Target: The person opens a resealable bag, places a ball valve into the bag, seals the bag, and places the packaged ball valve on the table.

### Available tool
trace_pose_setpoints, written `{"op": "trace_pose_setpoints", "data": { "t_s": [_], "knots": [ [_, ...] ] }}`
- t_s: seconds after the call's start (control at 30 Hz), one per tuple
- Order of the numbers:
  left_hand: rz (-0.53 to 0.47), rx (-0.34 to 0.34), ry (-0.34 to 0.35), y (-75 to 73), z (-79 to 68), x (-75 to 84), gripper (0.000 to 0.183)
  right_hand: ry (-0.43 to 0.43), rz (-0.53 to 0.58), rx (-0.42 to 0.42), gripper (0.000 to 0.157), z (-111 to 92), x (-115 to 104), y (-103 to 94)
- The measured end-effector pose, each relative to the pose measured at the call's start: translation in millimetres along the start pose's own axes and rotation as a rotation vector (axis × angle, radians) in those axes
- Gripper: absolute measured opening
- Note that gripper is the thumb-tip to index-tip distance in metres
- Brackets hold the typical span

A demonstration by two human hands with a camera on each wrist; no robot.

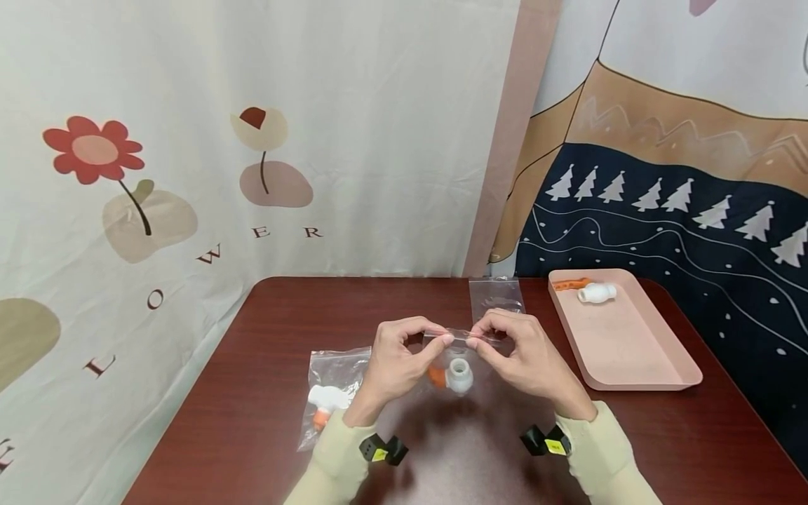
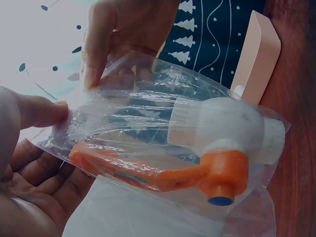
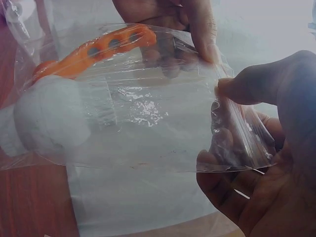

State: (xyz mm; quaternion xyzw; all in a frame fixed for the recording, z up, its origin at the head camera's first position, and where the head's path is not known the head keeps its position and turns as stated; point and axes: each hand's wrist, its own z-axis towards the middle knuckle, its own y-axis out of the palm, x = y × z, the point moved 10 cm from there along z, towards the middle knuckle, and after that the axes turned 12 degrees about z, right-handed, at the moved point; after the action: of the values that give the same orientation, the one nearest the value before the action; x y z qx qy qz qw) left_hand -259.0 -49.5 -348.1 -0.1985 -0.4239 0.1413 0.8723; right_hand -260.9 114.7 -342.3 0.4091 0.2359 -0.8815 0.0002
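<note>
Left hand (image 1: 399, 359) and right hand (image 1: 527, 358): fingers pinched on clear bag (image 2: 133, 118), upper edge. White valve (image 1: 460, 377) inside, below fingers, long axis toward them; orange handle (image 1: 437, 376) on left-hand side.

The left hand (image 1: 396, 359) and right hand (image 1: 525, 356) pinch a clear bag (image 1: 466, 351) holding a white-and-orange fitting (image 1: 457, 376), with a second bag (image 1: 337, 360) at their eight o'clock, a third bag (image 1: 496, 293) at one and a pink tray (image 1: 639, 344) at three.
</note>
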Motion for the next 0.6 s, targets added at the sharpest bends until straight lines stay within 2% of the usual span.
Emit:
{"op": "trace_pose_setpoints", "data": {
  "t_s": [0.4, 0.6],
  "knots": [
    [-0.016, 0.023, 0.0, -2.9, 1.0, -4.4, 0.004, -0.008, -0.05, 0.002, 0.016, -0.1, -0.4, -1.3],
    [-0.043, 0.043, -0.061, -8.2, 2.4, -13.1, 0.003, 0.06, -0.042, 0.005, 0.016, -1.6, 9.6, -7.5]
  ]
}}
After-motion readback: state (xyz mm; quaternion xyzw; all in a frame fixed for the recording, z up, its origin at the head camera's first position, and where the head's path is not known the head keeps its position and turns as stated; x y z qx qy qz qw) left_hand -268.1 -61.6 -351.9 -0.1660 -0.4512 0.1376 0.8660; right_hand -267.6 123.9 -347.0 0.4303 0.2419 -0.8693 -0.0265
